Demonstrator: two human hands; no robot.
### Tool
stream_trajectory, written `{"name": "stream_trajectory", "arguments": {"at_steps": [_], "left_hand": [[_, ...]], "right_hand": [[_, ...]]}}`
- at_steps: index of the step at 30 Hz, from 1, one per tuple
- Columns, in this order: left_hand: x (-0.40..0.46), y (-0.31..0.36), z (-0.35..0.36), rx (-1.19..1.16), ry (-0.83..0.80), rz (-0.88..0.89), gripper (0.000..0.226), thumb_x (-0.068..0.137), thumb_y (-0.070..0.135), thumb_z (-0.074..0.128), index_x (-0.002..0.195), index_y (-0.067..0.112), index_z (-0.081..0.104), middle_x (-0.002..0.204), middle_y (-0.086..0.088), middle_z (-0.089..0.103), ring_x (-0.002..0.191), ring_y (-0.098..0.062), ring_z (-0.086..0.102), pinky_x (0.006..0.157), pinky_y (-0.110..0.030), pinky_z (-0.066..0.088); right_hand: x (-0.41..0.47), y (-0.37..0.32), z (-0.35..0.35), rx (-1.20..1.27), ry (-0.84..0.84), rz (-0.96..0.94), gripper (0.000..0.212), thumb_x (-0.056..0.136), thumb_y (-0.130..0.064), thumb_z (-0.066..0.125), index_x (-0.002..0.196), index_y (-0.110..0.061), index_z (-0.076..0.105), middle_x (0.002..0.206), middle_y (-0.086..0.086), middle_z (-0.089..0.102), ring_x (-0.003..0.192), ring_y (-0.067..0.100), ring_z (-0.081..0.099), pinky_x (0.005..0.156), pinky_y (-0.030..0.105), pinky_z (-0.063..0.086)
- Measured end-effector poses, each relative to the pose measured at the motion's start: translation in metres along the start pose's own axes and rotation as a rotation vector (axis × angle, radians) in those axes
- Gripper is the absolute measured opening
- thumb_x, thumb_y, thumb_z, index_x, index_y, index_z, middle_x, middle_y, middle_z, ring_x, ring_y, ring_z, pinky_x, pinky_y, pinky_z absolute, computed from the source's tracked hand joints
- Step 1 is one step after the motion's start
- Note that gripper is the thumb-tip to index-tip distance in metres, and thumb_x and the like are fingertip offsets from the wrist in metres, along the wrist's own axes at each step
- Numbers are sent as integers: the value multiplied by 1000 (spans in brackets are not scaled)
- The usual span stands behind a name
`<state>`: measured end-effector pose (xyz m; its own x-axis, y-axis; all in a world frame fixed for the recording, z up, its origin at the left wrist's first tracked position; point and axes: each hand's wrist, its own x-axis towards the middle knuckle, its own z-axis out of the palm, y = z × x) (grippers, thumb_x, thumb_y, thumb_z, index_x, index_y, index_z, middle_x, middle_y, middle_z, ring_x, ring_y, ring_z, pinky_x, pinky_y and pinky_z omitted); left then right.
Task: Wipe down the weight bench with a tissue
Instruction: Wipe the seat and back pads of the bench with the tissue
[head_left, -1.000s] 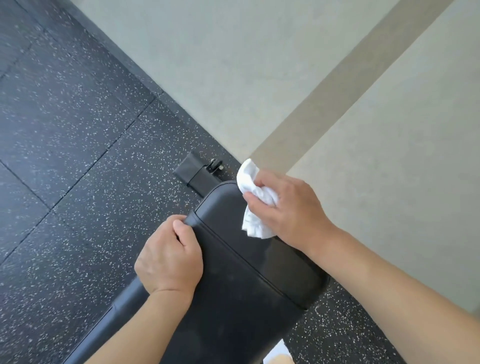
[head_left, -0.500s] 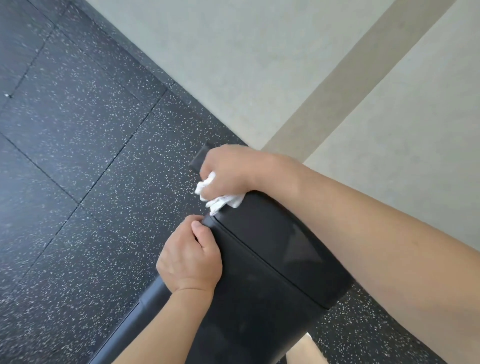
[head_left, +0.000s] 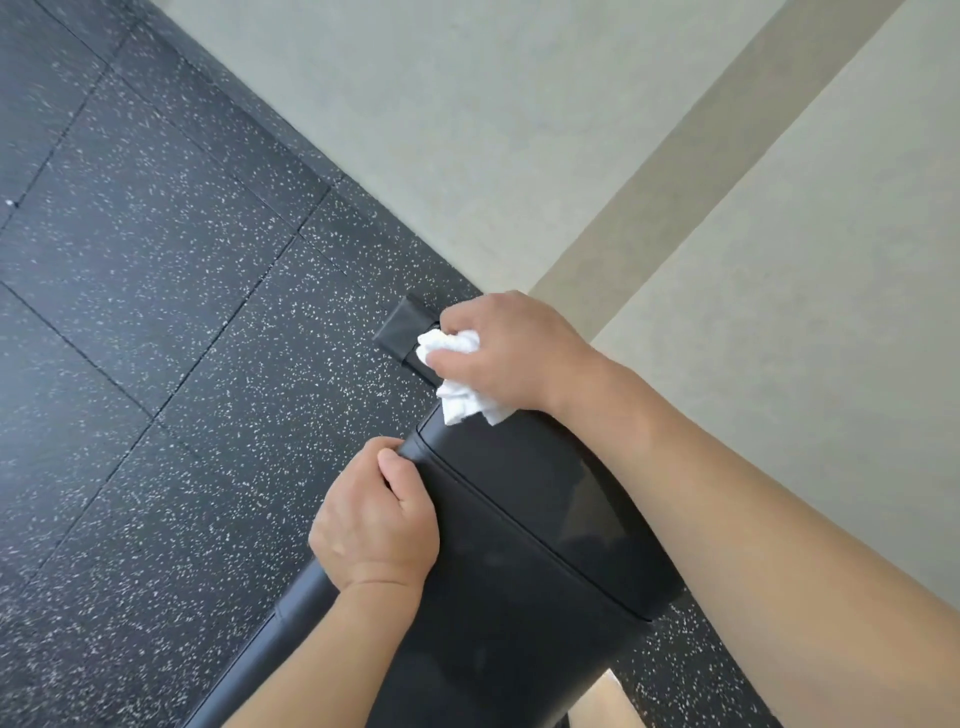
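Note:
The black padded weight bench (head_left: 519, 571) runs from the bottom centre up to its rounded far end. My left hand (head_left: 374, 525) grips the bench's left edge near that end, thumb on top. My right hand (head_left: 509, 348) is closed around a crumpled white tissue (head_left: 462, 379) and presses it on the bench's far top edge. Part of the tissue is hidden under my fingers.
A black foot of the bench frame (head_left: 402, 332) sticks out on the floor just beyond the tissue. Black speckled rubber floor tiles (head_left: 156, 312) cover the left. A pale wall (head_left: 519, 130) with a beige stripe (head_left: 701, 171) stands close behind the bench.
My right hand swept the tissue from the bench's top right over to its far left corner, then shifted slightly back to the right along the end. My left hand kept its grip.

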<state>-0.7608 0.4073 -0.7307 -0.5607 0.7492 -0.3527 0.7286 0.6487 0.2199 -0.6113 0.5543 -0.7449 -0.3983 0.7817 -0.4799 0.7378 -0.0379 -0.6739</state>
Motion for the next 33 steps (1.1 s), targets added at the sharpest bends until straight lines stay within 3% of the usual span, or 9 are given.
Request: {"name": "stream_trajectory", "arguments": {"at_steps": [3,8,11,14,17,21,23,30,33], "left_hand": [[0,2,0,29,12,8,52,91,42,17,100,32,67,62,16,38,70,-25,41,68,-36,27],[1,-4,3,36,15,23,50,93,42,17,95,31,66,61,16,37,71,-29,43,69,-37,28],[1,-5,4,51,22,32,53,91,45,13,92,32,64,62,14,41,71,-31,45,70,-38,30],[2,-7,5,52,37,39,51,90,45,13,89,32,62,63,12,43,71,-32,45,70,-38,30],[2,-6,5,69,37,38,47,90,43,13,83,27,57,63,8,43,71,-34,45,69,-39,30],[0,-3,4,90,31,39,42,90,42,12,67,22,42,63,3,41,71,-35,44,70,-40,31],[0,-3,5,98,43,41,44,89,42,12,67,22,44,64,2,43,72,-35,46,70,-41,32],[3,-7,8,122,61,65,47,89,43,10,66,20,44,65,0,37,77,-37,46,73,-43,33],[3,-7,10,99,75,89,45,90,43,11,65,21,41,70,-8,49,77,-36,44,74,-43,32]], "right_hand": [[11,-4,-2,26,-105,-16,41,87,-47,67,66,-16,48,64,-2,51,65,16,51,55,31,34],[-52,42,-4,537,81,43,36,96,-43,68,82,-12,59,68,-2,58,62,12,54,59,29,44],[-115,78,3,654,156,109,28,98,-43,68,91,-16,66,74,3,64,63,8,60,57,24,48],[-157,94,12,612,223,134,21,96,-48,67,86,-30,66,66,-13,56,59,0,52,55,12,40],[-146,86,10,572,244,142,23,95,-45,67,74,-39,61,63,-17,56,58,-1,50,55,14,37],[-85,62,8,555,239,85,36,96,-38,68,71,-17,53,64,-4,53,60,8,48,60,29,38],[-62,52,10,566,239,51,42,96,-38,68,68,-17,45,64,-4,46,59,11,43,60,31,35],[-149,114,22,649,276,126,40,94,-48,68,71,-18,55,59,-14,52,52,4,51,50,13,38],[-202,135,37,759,370,162,38,94,-45,65,69,-20,53,60,-15,50,52,4,48,50,12,39]]}}
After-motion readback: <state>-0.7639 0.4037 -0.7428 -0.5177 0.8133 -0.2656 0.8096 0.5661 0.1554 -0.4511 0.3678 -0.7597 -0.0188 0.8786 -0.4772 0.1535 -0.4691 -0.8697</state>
